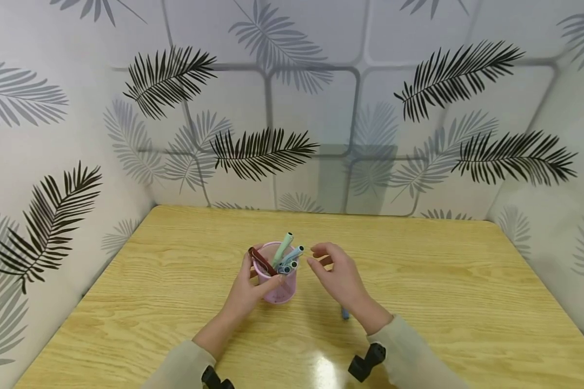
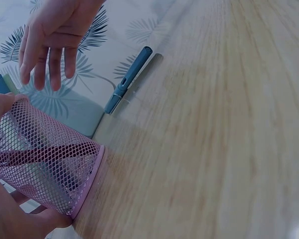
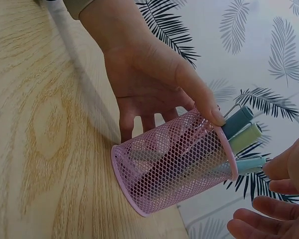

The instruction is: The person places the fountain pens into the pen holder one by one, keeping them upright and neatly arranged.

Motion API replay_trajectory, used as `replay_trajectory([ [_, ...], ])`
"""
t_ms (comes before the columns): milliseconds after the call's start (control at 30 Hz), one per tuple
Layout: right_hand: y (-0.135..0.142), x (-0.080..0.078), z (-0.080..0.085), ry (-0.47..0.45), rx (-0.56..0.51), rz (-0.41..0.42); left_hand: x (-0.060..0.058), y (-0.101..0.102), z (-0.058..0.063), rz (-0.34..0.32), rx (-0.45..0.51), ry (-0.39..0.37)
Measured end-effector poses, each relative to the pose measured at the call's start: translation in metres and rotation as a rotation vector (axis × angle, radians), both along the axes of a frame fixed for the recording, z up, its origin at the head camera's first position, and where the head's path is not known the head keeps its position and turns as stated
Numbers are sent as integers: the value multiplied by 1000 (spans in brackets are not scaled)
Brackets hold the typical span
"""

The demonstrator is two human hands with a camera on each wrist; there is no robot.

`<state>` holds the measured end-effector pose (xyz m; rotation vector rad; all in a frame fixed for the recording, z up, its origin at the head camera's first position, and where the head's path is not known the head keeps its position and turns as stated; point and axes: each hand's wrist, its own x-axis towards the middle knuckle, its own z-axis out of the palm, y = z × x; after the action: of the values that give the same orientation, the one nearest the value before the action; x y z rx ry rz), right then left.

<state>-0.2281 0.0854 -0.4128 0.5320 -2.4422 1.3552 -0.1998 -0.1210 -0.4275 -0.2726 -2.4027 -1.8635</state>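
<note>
A pink mesh pen cup (image 1: 283, 292) stands on the wooden table, held round its side by my left hand (image 1: 243, 296), thumb near the rim. Inside are several capped pens: a dark red pen (image 1: 262, 261) leaning left, a pale green pen (image 1: 282, 249), a light blue pen (image 1: 293, 254) leaning right, and others bunched at the front. Just right of the cup my right hand (image 1: 342, 278) hovers with loosely bent fingers and nothing in them. Below it, a blue pen (image 2: 129, 79) lies on the table, mostly hidden by the right hand in the head view.
The wooden table (image 1: 428, 281) spreads out on both sides of the hands. Behind it and at the sides are pale walls (image 1: 311, 119) with a leaf pattern. A black device (image 1: 367, 362) is strapped at the right wrist.
</note>
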Motion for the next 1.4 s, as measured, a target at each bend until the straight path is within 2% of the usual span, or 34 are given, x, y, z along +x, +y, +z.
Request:
replay_trajectory([
  [667, 19, 2, -9, -91, -12, -16, 0, -1, 0, -3, 13, -10],
  [1400, 35, 1, -16, -133, 27, -77, -1, -1, -1, -25, 55, -28],
])
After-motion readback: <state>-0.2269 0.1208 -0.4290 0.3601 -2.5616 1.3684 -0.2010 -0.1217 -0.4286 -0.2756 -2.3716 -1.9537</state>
